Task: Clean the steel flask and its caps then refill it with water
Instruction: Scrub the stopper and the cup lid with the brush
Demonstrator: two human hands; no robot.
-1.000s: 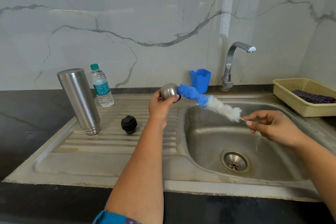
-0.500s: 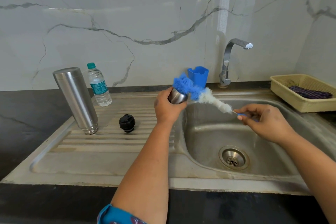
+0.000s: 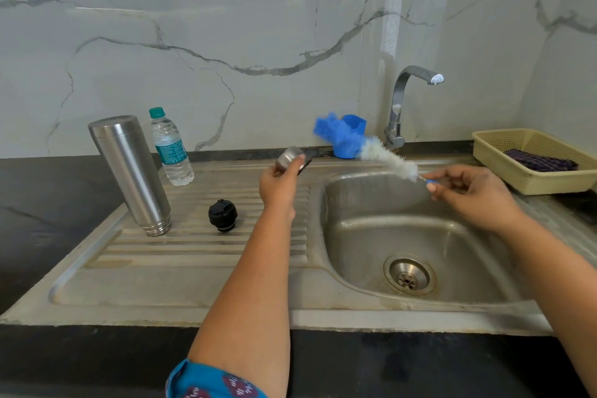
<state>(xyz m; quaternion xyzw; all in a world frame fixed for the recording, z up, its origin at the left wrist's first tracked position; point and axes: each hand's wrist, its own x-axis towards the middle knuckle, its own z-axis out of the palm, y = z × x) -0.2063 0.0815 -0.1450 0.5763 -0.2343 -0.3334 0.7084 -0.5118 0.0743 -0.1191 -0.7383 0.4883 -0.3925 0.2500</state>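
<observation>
**Steel Cap and Brush Held Over the Sink**

The left hand (image 3: 278,182) grips the small round steel cap (image 3: 288,157) between curled fingers and thumb, above the ribbed draining board (image 3: 200,245). The right hand (image 3: 468,191) pinches the thin handle of the blue-and-white bottle brush (image 3: 384,155) over the steel sink basin (image 3: 365,236). The blue bristle tip is clear of the cap, up and to its right. The tall cylindrical steel flask (image 3: 130,173) stands inverted on the draining board. The black plastic inner cap (image 3: 222,215) sits just beside it, apart. A clear plastic water bottle with a green lid (image 3: 170,149) stands behind the flask. A blue plastic cup (image 3: 353,131), a curved steel tap (image 3: 400,103) and a beige plastic basket (image 3: 504,152) line the back of the black bench (image 3: 38,203).
</observation>
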